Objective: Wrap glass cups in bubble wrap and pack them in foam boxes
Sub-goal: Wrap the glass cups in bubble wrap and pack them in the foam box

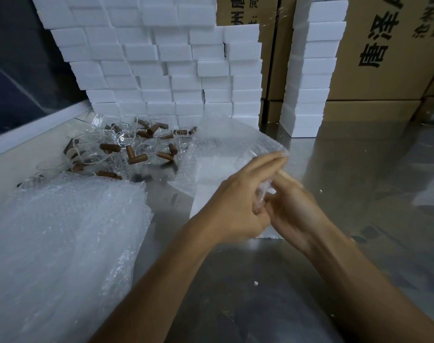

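- Steel table [359, 181]: carries all items below.
- Foam boxes [161, 65]: stacked as a wall at the table's rear.
- Bubble wrap stack [62, 231]: lies at the left.
- Glass cups [123, 137]: clustered with brown handles before the foam wall.
- Left hand [238, 204] and right hand [292, 206]: both pinch a bubble wrap sheet [223, 144] bundled between them; whether it encloses a cup cannot be told.

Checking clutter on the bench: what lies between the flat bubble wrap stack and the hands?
In the head view, only bare metal table separates the bubble wrap stack from the left hand.
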`<state>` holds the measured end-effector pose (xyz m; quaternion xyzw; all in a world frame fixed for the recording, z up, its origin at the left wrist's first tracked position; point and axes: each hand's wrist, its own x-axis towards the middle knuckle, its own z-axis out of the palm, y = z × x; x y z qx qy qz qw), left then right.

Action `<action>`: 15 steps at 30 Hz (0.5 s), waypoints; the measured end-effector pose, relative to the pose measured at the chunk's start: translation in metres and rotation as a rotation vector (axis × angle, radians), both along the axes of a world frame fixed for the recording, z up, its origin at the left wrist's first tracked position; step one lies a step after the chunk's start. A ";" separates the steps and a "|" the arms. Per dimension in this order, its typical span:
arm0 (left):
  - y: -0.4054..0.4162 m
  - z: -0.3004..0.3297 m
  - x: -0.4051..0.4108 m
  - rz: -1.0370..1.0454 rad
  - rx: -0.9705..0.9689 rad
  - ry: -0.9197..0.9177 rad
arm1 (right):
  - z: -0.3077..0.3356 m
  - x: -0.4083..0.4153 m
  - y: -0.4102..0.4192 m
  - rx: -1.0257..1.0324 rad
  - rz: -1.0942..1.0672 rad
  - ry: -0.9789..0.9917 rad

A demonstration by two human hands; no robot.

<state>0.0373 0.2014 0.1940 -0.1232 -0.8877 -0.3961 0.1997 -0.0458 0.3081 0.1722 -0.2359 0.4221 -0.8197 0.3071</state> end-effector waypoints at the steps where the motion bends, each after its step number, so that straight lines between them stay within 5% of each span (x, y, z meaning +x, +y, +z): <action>1: 0.004 -0.001 0.000 -0.015 -0.027 -0.009 | -0.001 0.000 -0.001 0.012 -0.011 -0.020; 5: 0.018 -0.002 -0.001 -0.098 -0.033 -0.023 | -0.010 -0.011 0.008 0.109 -0.120 -0.025; 9: 0.021 -0.001 -0.001 -0.136 0.219 0.062 | -0.001 -0.009 0.014 0.054 -0.006 -0.027; 13: -0.011 0.011 -0.004 0.368 0.427 0.395 | 0.011 -0.010 0.017 0.025 0.043 0.056; 15: -0.034 0.012 -0.003 0.597 0.510 0.397 | 0.010 -0.013 0.022 0.027 0.050 0.016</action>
